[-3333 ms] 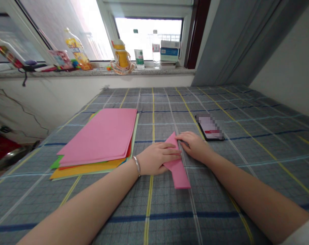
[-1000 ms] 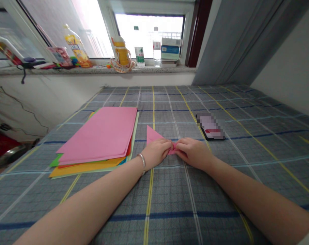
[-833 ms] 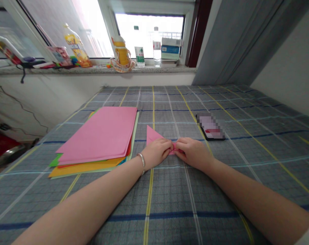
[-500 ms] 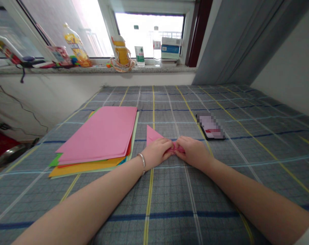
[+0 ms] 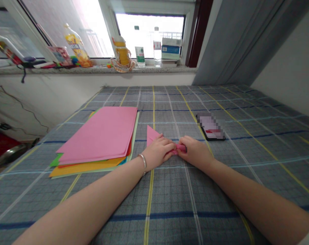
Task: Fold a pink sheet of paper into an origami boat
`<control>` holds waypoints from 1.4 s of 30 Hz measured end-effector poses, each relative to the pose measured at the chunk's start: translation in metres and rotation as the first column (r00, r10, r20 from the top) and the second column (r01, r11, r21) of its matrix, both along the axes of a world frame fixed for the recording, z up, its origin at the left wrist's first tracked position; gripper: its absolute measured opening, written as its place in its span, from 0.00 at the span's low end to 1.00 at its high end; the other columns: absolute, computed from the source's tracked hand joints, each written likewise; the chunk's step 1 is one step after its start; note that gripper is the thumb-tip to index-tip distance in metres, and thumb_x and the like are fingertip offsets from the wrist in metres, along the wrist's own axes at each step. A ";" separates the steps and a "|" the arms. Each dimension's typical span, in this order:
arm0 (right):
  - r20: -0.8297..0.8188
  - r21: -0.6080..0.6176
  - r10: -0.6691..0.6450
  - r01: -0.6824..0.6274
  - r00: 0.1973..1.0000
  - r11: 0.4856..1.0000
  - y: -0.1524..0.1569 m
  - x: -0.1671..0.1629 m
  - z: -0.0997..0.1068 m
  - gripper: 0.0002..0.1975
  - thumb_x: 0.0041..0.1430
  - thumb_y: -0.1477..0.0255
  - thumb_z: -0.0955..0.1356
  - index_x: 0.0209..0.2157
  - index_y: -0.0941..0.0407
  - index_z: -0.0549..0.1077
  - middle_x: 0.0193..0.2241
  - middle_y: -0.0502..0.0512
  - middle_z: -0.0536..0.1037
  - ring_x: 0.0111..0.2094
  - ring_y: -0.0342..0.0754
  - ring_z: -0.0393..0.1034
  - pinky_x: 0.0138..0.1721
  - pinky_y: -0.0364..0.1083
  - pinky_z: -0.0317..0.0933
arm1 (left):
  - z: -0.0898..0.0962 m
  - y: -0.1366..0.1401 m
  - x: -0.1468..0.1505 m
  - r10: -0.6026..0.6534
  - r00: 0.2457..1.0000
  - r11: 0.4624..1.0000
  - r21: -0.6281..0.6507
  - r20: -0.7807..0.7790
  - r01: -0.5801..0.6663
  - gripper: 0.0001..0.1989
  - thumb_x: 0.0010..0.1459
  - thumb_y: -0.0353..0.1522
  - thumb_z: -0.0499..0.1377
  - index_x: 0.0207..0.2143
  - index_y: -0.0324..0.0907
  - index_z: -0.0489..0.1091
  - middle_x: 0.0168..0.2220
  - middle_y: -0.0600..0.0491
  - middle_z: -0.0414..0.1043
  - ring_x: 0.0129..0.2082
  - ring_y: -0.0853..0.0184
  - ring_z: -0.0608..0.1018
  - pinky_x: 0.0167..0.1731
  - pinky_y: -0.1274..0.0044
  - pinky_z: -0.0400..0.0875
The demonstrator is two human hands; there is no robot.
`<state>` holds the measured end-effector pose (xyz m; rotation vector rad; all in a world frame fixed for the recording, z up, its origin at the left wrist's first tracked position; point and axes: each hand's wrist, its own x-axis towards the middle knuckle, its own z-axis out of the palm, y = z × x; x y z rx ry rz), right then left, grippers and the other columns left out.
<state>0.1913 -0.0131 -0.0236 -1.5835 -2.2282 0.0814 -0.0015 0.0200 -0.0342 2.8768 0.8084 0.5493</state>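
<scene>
A small folded piece of pink paper (image 5: 151, 135) lies on the checked cloth, its pointed corner showing beyond my left hand (image 5: 159, 151). That hand, with a silver bangle at the wrist, is closed over the paper's middle and covers much of it. My right hand (image 5: 194, 149) pinches the paper's right end, where a narrow folded part shows between the two hands. How the folds run under the fingers is hidden.
Left of my hands lies a stack of coloured paper (image 5: 100, 132), pink on top. A phone (image 5: 212, 127) rests on the checked cloth (image 5: 167, 204) to the right. Bottles, a yellow cup (image 5: 122, 54) and boxes (image 5: 171, 49) stand along the windowsill.
The fingers of my left hand have shifted slightly over the paper. My right thumb and fingers have opened a little, and more of the paper's narrow right end shows.
</scene>
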 end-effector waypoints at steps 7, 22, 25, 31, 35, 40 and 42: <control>-0.026 0.006 0.062 -0.062 0.998 0.998 0.003 0.003 -0.002 0.04 0.54 0.71 0.66 0.27 0.54 0.64 0.27 0.48 0.70 0.26 0.42 0.63 0.25 0.42 0.47 | -0.003 -0.002 -0.001 0.017 0.999 0.997 0.079 -0.037 -0.014 0.11 0.64 0.34 0.52 0.44 0.45 0.72 0.52 0.50 0.69 0.50 0.62 0.71 0.59 0.55 0.52; -0.007 0.046 0.146 -0.145 0.989 0.988 0.011 0.011 -0.018 0.12 0.54 0.68 0.66 0.40 0.56 0.65 0.44 0.61 0.72 0.51 0.56 0.62 0.54 0.57 0.53 | -0.006 -0.001 0.000 0.001 1.000 0.985 0.172 -0.002 -0.001 0.13 0.64 0.34 0.51 0.40 0.38 0.73 0.47 0.44 0.69 0.45 0.62 0.71 0.49 0.67 0.69; 0.008 0.016 0.109 -0.109 0.994 0.994 0.012 0.011 -0.026 0.18 0.56 0.64 0.65 0.46 0.57 0.63 0.56 0.65 0.64 0.62 0.60 0.48 0.61 0.63 0.39 | -0.007 -0.001 0.001 0.006 1.000 0.985 0.174 0.006 -0.007 0.12 0.64 0.34 0.51 0.41 0.38 0.73 0.47 0.45 0.70 0.45 0.62 0.71 0.48 0.68 0.69; 0.064 -0.103 0.058 -0.051 0.996 0.993 0.011 0.011 -0.028 0.21 0.55 0.69 0.64 0.50 0.59 0.61 0.62 0.65 0.56 0.66 0.60 0.38 0.63 0.63 0.33 | -0.007 0.000 0.000 -0.012 0.999 0.986 0.164 -0.031 0.017 0.11 0.63 0.32 0.52 0.40 0.37 0.73 0.46 0.44 0.70 0.46 0.61 0.71 0.48 0.69 0.69; 0.090 -0.144 0.051 -0.037 0.995 0.989 0.008 0.012 -0.024 0.21 0.55 0.74 0.62 0.52 0.59 0.60 0.64 0.66 0.52 0.66 0.59 0.35 0.63 0.62 0.33 | -0.006 0.001 0.001 -0.033 0.998 0.982 0.184 -0.048 0.042 0.10 0.62 0.31 0.53 0.38 0.36 0.73 0.46 0.44 0.70 0.45 0.61 0.72 0.48 0.68 0.68; 0.100 -0.178 0.104 -0.085 0.990 0.980 0.003 0.015 -0.022 0.21 0.55 0.77 0.60 0.52 0.60 0.61 0.65 0.67 0.47 0.67 0.57 0.32 0.64 0.60 0.33 | -0.004 0.002 0.000 -0.105 0.994 0.975 0.195 -0.028 0.108 0.10 0.63 0.30 0.52 0.38 0.38 0.73 0.47 0.46 0.71 0.45 0.62 0.72 0.49 0.67 0.68; 0.084 -0.189 0.155 -0.137 0.984 0.972 0.001 0.017 -0.020 0.20 0.56 0.77 0.59 0.51 0.59 0.62 0.65 0.66 0.47 0.67 0.55 0.32 0.64 0.59 0.34 | -0.003 0.003 -0.001 -0.179 0.984 0.967 0.184 -0.014 0.179 0.10 0.64 0.29 0.51 0.39 0.38 0.72 0.46 0.47 0.72 0.45 0.63 0.73 0.49 0.69 0.68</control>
